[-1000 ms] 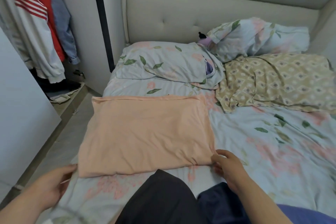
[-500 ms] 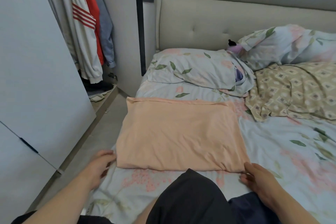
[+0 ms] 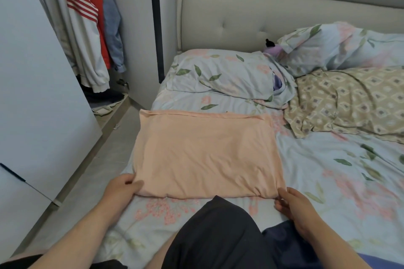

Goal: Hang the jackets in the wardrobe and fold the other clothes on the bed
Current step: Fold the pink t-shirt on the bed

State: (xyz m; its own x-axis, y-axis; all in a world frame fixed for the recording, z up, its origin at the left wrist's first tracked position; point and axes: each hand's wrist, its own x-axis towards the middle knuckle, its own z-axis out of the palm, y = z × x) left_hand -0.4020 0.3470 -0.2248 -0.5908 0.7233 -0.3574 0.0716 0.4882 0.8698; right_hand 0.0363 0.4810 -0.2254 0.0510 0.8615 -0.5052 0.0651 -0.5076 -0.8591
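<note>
Bedroom in a home. Evidence: bed (image 3: 328, 181) with a floral sheet fills most of the view, padded tufted headboard (image 3: 240, 17) behind it. Floral pillow (image 3: 218, 72) at the head, second pillow (image 3: 338, 48) to its right, beige diamond-pattern cover (image 3: 349, 98) rumpled below that. Wardrobe (image 3: 133, 39) stands open just left of the bed, its white door (image 3: 32, 94) swung out. Jackets (image 3: 87, 39) hang inside, with dark clothes piled on its bottom. Narrow strip of grey floor (image 3: 98, 159) between wardrobe and bed. Peach garment (image 3: 205, 155) lies folded flat on the sheet.

Peach garment (image 3: 205, 153) on pale-blue floral sheet (image 3: 328, 172); tan diamond-patterned blanket (image 3: 349, 98)
</note>
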